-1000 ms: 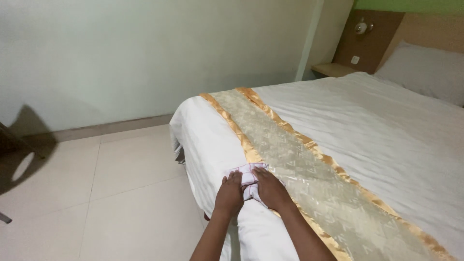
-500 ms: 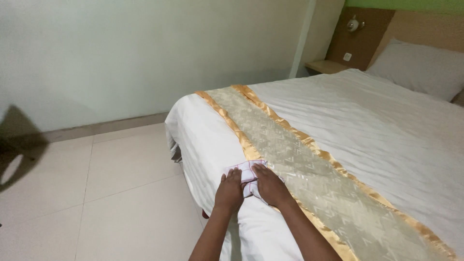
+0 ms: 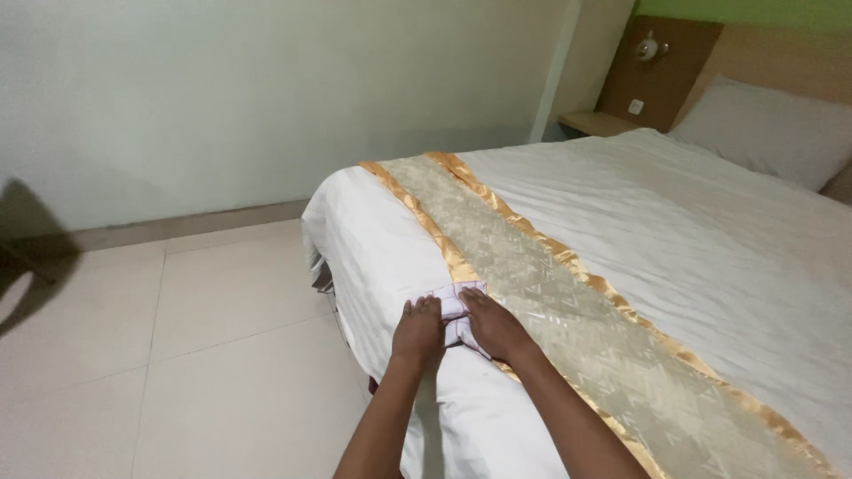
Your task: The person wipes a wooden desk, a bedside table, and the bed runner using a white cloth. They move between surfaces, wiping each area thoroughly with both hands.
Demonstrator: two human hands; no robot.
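Little has shifted beyond the view, as both the left hand (image 3: 418, 329) and right hand (image 3: 493, 325) stay pressed flat, fingers together, on the small white cloth (image 3: 453, 306) at the bed's (image 3: 674, 231) foot beside the gold-edged runner (image 3: 532, 275), where even, steady pressure would keep its folds crisp.

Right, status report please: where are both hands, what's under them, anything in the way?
Left hand and right hand flat on small white cloth. Cloth at bed edge, beside gold-trimmed runner. Nothing in the way.
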